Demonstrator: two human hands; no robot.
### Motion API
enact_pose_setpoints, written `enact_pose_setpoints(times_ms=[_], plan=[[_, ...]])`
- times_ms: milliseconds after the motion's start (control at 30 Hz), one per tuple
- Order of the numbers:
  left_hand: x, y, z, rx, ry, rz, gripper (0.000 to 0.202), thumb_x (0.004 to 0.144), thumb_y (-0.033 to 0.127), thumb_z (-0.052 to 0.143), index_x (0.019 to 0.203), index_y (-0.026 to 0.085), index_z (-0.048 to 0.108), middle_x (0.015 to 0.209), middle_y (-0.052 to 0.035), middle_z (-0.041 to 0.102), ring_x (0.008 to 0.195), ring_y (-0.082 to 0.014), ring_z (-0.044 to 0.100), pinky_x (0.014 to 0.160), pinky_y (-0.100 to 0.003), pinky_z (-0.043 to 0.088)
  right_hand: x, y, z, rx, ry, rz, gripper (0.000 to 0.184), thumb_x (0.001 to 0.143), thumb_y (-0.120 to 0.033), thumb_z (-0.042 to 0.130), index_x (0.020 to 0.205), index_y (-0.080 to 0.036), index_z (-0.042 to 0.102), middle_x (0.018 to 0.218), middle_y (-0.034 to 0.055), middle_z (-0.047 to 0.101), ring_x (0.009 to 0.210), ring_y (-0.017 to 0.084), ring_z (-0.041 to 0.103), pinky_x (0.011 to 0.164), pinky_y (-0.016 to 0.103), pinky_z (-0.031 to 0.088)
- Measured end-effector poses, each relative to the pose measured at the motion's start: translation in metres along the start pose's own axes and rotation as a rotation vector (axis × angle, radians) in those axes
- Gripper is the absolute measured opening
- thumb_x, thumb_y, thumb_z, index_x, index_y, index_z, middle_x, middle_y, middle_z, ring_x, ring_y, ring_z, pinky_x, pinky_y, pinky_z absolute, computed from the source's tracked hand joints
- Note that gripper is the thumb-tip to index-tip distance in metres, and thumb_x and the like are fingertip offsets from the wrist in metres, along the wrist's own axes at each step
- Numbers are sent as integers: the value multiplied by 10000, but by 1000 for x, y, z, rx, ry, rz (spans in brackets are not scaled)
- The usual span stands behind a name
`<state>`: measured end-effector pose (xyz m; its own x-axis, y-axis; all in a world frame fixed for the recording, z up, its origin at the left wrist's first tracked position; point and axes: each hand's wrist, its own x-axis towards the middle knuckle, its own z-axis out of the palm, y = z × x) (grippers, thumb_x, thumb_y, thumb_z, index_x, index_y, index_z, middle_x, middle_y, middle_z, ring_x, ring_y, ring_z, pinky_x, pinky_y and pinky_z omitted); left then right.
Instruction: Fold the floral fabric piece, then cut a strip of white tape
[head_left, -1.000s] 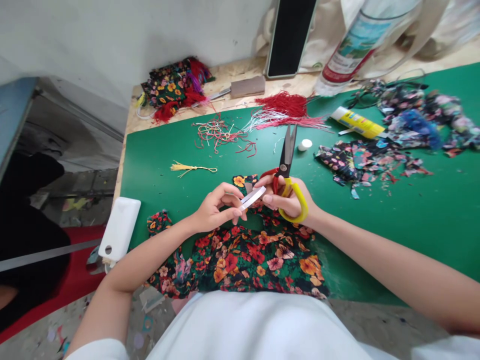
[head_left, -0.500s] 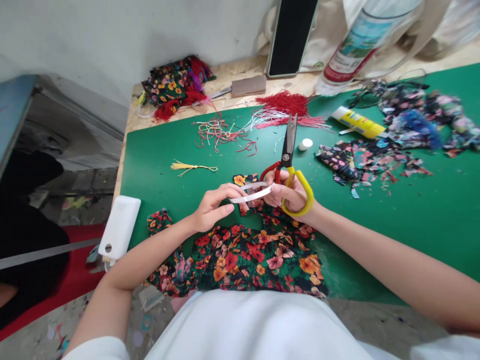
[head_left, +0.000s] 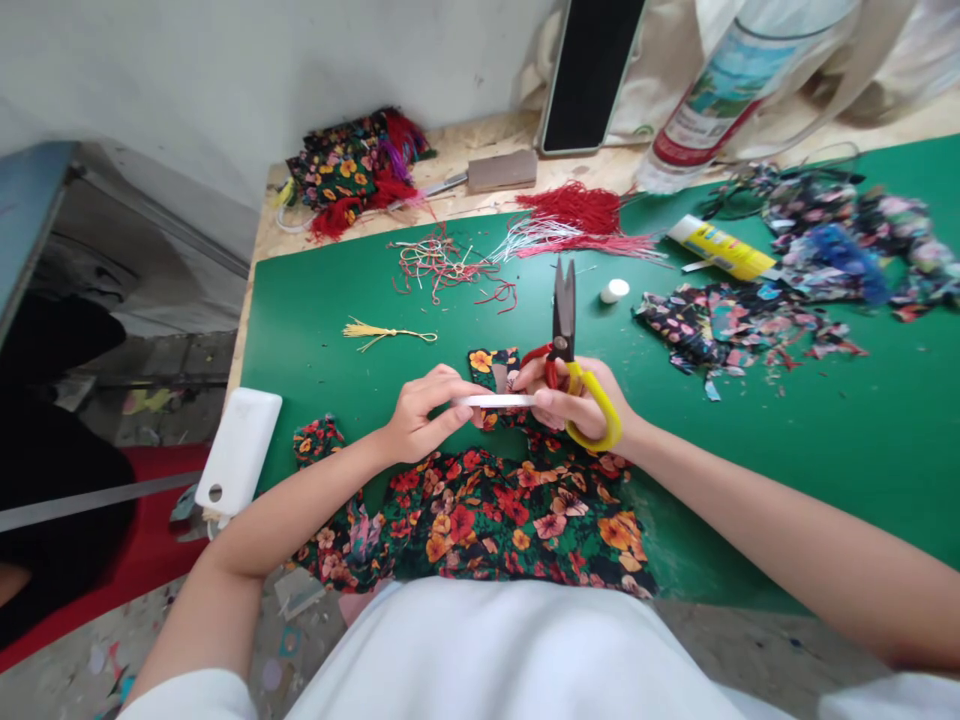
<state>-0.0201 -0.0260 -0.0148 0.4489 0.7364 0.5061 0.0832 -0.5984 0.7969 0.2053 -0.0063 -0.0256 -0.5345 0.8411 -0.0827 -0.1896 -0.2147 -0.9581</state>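
My left hand (head_left: 426, 412) pinches the left end of a thin white ring (head_left: 496, 401), which looks like a narrow roll of tape seen edge-on. The fingertips of my right hand (head_left: 589, 398) hold the ring's other end. Scissors (head_left: 562, 315) with a red and a yellow handle are also in my right hand, the yellow loop around it. Their blades point away from me, slightly apart. Below the hands, a small floral cloth piece (head_left: 481, 362) lies on the mat, partly hidden. Nearer my body is a larger dark floral cloth (head_left: 517, 510) with red and orange flowers.
The green mat (head_left: 315, 300) bears a yellow tassel (head_left: 375, 331), cut threads (head_left: 442, 262), red tassels (head_left: 574, 210), a white cap (head_left: 614, 291), a glue tube (head_left: 720, 248) and floral scraps (head_left: 720, 325). A phone (head_left: 592, 75) and bottle (head_left: 720, 100) stand behind; a white power bank (head_left: 238, 450) lies left.
The white ring has tilted from showing its open loop to edge-on. My right hand and the scissors have moved slightly toward me, the blades turning a little left.
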Motion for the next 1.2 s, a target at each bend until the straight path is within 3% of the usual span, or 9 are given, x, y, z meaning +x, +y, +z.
enact_pose_setpoints(times_ms=[167, 300, 500, 600, 700, 800, 967, 1200], plan=[[-1, 1, 0, -8, -20, -31, 239, 962, 279, 503, 1100, 174, 667, 767, -38, 741, 707, -133, 617, 764, -295, 441, -6, -11, 8, -133, -30, 11, 391, 664, -457, 829, 650, -161, 574, 520, -68, 416, 454, 41, 333, 429, 211, 232], [-3, 0, 0, -49, -16, -72, 196, 956, 295, 513, 1021, 176, 654, 793, -48, 735, 756, -149, 613, 789, -307, 455, -4, -1, 3, -60, -20, -35, 443, 735, -581, 732, 708, -182, 541, 544, -49, 476, 456, 74, 414, 439, 226, 295], [-3, 0, 0, -107, -26, -68, 249, 986, 326, 435, 1011, 176, 633, 854, -83, 732, 904, -190, 648, 865, -353, 481, 2, 15, -7, 7, -27, -134, 459, 770, -632, 677, 760, -188, 561, 578, -14, 522, 562, 122, 487, 575, 271, 387], [-1, 1, 1, -78, -9, 0, 239, 989, 300, 419, 995, 181, 627, 737, -53, 693, 794, -172, 631, 818, -341, 474, 2, 14, -7, 11, -37, -111, 453, 769, -620, 687, 771, -180, 579, 595, -15, 525, 557, 110, 478, 574, 264, 385], [0, 2, 1, 27, 24, 98, 202, 973, 279, 448, 970, 178, 623, 626, -12, 623, 652, -146, 568, 746, -324, 450, 0, 12, -7, 27, -33, -74, 451, 774, -581, 703, 934, -163, 651, 605, -29, 523, 516, 91, 454, 516, 245, 360], [1, 3, 1, 150, 18, 172, 183, 956, 278, 474, 947, 174, 624, 636, -10, 610, 619, -138, 543, 719, -322, 438, -1, 11, -6, 35, -36, -58, 423, 792, -511, 714, 1031, -163, 676, 587, -46, 504, 504, 81, 446, 494, 231, 347], [1, 3, 2, 256, -8, 207, 186, 943, 291, 498, 914, 177, 642, 662, -12, 626, 618, -136, 542, 706, -315, 426, -2, 2, 0, 39, -9, -19, 394, 728, -469, 783, 977, -175, 702, 595, -53, 492, 500, 67, 424, 478, 224, 302], [2, 2, 4, 379, 4, 144, 136, 915, 253, 579, 915, 160, 678, 630, 11, 645, 604, -118, 509, 698, -296, 390, -3, -9, 7, -48, -8, 0, 353, 701, -444, 807, 893, -170, 697, 584, -52, 501, 510, 63, 423, 496, 222, 303]])
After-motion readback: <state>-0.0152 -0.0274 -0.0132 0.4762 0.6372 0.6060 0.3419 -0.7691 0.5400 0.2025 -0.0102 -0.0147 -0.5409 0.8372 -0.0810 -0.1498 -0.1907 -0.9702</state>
